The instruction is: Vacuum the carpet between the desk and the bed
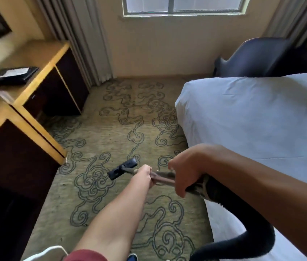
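Both hands gripped the vacuum wand (165,178): left hand (145,175) nearer the floor head (122,168), right hand (183,174) behind it. The floor head sat on the carpet (111,129) mid-strip, near the bed (252,119). Judged unfinished: carpet from head to window (183,5) remained.

Both forearms are bare down to the left hand (145,176) and the right hand (184,174). A dark red sleeve (87,256) shows at the upper left arm, well behind the left hand; the right arm shows no sleeve.
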Demonstrator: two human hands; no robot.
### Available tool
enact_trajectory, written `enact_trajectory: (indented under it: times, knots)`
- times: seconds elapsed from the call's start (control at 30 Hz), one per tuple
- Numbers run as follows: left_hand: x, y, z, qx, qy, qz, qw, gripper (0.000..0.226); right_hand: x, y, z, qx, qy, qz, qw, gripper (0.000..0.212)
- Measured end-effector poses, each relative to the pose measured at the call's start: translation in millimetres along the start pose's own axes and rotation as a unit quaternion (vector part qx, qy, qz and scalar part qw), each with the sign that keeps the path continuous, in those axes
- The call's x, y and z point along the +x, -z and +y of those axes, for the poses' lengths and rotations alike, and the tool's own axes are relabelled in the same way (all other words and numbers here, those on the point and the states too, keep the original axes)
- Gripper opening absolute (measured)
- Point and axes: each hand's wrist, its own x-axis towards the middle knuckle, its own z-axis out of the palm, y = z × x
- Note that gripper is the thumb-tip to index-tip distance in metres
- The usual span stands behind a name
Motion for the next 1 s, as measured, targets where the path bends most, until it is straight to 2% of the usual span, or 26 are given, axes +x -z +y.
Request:
enact_trajectory:
  times: [0.13,0.3,0.4,0.6,0.73,0.83,0.93,1.0]
  knots:
    - [-6,51,5,-0.05,-0.008,0.038,0.998,0.034,2,11,-35,-0.076,0.03,0.041,0.996,0.047]
    - [-3,126,5,-0.047,-0.018,0.108,0.993,0.033,24,15,-92,-0.142,0.049,0.089,0.985,0.027]
    - [-5,172,5,-0.067,-0.023,0.124,0.99,0.034,44,14,-136,-0.199,0.021,0.103,0.974,0.035]
    - [-22,256,-13,-0.082,-0.039,0.114,0.989,0.038,79,19,-236,-0.235,-0.022,0.071,0.969,0.039]
    - [-35,300,-27,-0.089,-0.032,0.123,0.988,0.027,114,12,-290,-0.247,-0.015,0.085,0.965,0.048]
    - [-45,313,-40,-0.181,-0.017,0.096,0.979,0.033,142,-14,-329,-0.338,-0.037,0.106,0.934,0.046]
    - [-57,315,-46,-0.247,-0.015,0.047,0.968,0.046,165,-30,-358,-0.306,-0.014,0.105,0.946,0.05]
    - [-65,331,-52,-0.26,-0.036,0.056,0.963,0.048,177,-30,-376,-0.307,0.015,0.114,0.945,0.048]
